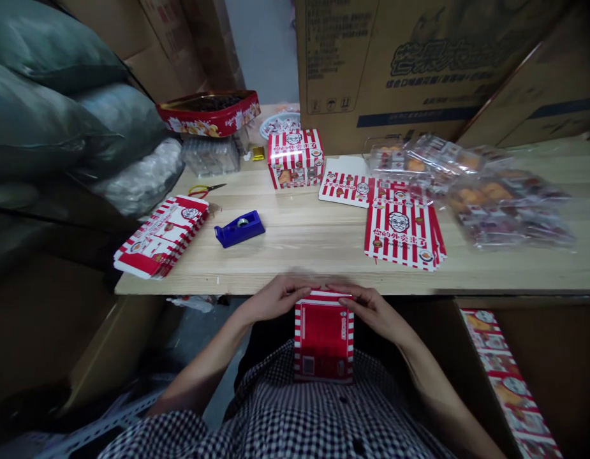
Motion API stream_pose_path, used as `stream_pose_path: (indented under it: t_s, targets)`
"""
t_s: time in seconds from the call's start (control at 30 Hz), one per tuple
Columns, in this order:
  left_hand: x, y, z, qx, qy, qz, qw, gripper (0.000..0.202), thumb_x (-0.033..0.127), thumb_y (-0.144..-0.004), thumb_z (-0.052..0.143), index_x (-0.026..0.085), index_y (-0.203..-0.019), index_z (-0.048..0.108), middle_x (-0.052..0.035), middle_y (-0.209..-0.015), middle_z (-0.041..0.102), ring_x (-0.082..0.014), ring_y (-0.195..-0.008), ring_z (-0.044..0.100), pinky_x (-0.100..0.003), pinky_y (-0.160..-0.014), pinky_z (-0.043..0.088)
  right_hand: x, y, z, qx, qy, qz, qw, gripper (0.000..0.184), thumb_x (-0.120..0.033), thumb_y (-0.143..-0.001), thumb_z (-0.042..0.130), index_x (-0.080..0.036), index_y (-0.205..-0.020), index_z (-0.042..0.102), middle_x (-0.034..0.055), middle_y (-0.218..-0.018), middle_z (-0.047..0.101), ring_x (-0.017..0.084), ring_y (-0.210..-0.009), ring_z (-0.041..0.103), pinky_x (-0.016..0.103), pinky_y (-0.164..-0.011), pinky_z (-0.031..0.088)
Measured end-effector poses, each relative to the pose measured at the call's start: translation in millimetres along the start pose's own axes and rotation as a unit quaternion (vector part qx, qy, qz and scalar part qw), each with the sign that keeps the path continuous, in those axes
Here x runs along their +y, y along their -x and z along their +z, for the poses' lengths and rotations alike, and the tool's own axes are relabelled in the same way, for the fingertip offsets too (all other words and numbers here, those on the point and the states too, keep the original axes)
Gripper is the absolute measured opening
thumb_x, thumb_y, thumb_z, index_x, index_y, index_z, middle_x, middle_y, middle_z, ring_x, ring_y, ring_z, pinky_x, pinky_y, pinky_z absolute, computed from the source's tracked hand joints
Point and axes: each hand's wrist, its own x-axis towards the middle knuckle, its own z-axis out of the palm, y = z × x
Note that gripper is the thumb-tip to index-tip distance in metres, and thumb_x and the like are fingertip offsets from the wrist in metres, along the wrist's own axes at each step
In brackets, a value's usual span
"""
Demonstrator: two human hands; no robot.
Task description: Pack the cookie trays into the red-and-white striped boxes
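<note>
A red and white striped carton point(323, 341) stands upright against my chest, just below the table's front edge. My left hand point(275, 296) grips its top left corner with fingers curled. At the top right corner, my right hand point(371, 309) presses fingers along the upper flap. Both hands hold the carton between them.
The wooden table point(314, 245) carries a stack of flat striped cartons point(163, 236) at left, a blue tape dispenser point(240, 228), scissors point(206, 189), an assembled striped box point(295, 158), more flat cartons point(402, 233) and clear snack packs point(490, 191). Big cardboard boxes point(419, 57) stand behind.
</note>
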Motion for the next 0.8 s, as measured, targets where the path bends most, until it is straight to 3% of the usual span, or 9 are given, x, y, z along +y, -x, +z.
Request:
stream_pose_path:
  t_s: [0.13,0.37,0.47,0.53,0.57,0.6,0.67,0.7,0.8]
  targets:
    - [0.8,11.6,2.5,-0.003,-0.058,0.047,0.997,0.045,0.016,-0.095,0.055,0.033,-0.136,0.06,-0.0053,-0.137,0.064,-0.0234,-0.126,0.062,-0.045,-0.11,0.045,2.1,7.3,1.7,0.021,0.035,-0.017,0.999,0.032,-0.044,-0.096,0.058,-0.036,-0.125,0.069,0.0021,-0.136,0.066,0.027,-0.131,0.056,0.056,-0.117,0.034]
    - [-12.9,18.9,22.5,0.061,-0.05,0.038,0.996,0.038,0.021,-0.099,0.05,0.031,-0.133,0.064,-0.0072,-0.133,0.067,-0.0227,-0.124,0.063,-0.041,-0.106,0.049,11.5,0.1,11.5,0.065,0.046,-0.019,0.997,0.03,-0.045,-0.092,0.064,-0.032,-0.117,0.074,0.0065,-0.125,0.072,0.03,-0.116,0.065,0.052,-0.108,0.044]
    - [-17.4,19.0,17.2,0.049,-0.05,0.036,0.997,0.038,0.022,-0.099,0.05,0.029,-0.133,0.064,-0.0079,-0.132,0.067,-0.0226,-0.123,0.064,-0.039,-0.106,0.048,20.6,-10.1,10.8,0.081,0.053,-0.028,0.995,0.032,-0.047,-0.087,0.068,-0.03,-0.112,0.076,0.0082,-0.122,0.073,0.033,-0.119,0.064,0.052,-0.109,0.044]
    - [-23.5,22.0,-5.7,0.087,-0.063,0.025,0.994,0.045,0.026,-0.095,0.058,0.029,-0.14,0.057,-0.0089,-0.139,0.062,-0.0242,-0.129,0.059,-0.041,-0.11,0.045,26.1,-14.7,7.9,0.091,0.058,-0.018,0.994,0.033,-0.051,-0.083,0.071,-0.029,-0.107,0.079,0.0091,-0.118,0.075,0.035,-0.117,0.065,0.052,-0.107,0.047]
    - [-27.8,24.9,-23.8,0.143,-0.078,0.019,0.986,0.054,0.029,-0.091,0.064,0.029,-0.144,0.052,-0.0099,-0.145,0.058,-0.0254,-0.133,0.055,-0.043,-0.112,0.041,28.2,-15.3,6.2,0.096,0.06,-0.01,0.993,0.033,-0.052,-0.081,0.073,-0.029,-0.105,0.08,0.0094,-0.116,0.076,0.036,-0.115,0.066,0.051,-0.104,0.049]
    - [-33.2,28.6,-45.6,0.222,-0.099,0.011,0.97,0.065,0.031,-0.087,0.071,0.029,-0.147,0.047,-0.0111,-0.151,0.051,-0.0269,-0.139,0.048,-0.045,-0.116,0.037,29.6,-14.8,4.7,0.104,0.061,-0.002,0.993,0.033,-0.052,-0.079,0.074,-0.029,-0.102,0.08,0.0094,-0.114,0.076,0.036,-0.113,0.068,0.049,-0.102,0.052]
    - [-47.4,36.6,-94.5,0.389,-0.161,-0.008,0.907,0.08,0.034,-0.077,0.08,0.024,-0.148,0.044,-0.0144,-0.157,0.041,-0.0294,-0.146,0.036,-0.046,-0.121,0.026,30.6,-11.6,2.7,0.119,0.055,0.008,0.991,0.034,-0.053,-0.076,0.076,-0.029,-0.1,0.081,0.0095,-0.112,0.077,0.036,-0.111,0.069,0.045,-0.096,0.057]
    - [-55.9,40.3,-118.1,0.428,-0.19,-0.031,0.883,0.088,0.034,-0.071,0.084,0.02,-0.148,0.043,-0.0169,-0.158,0.037,-0.0311,-0.148,0.032,-0.047,-0.122,0.02,30.2,-9.7,2.4,0.125,0.051,0.009,0.991,0.035,-0.053,-0.075,0.076,-0.028,-0.099,0.081,0.0097,-0.111,0.077,0.037,-0.11,0.07,0.043,-0.093,0.058]
    - [-82.4,47.4,-166.5,0.432,-0.205,-0.104,0.872,0.097,0.029,-0.058,0.089,0.012,-0.142,0.044,-0.0214,-0.152,0.041,-0.0346,-0.142,0.039,-0.046,-0.119,0.025,26.0,-5.6,2.9,0.138,0.055,0.002,0.989,0.037,-0.055,-0.072,0.077,-0.027,-0.095,0.082,0.0101,-0.108,0.078,0.037,-0.107,0.071,0.04,-0.088,0.061]
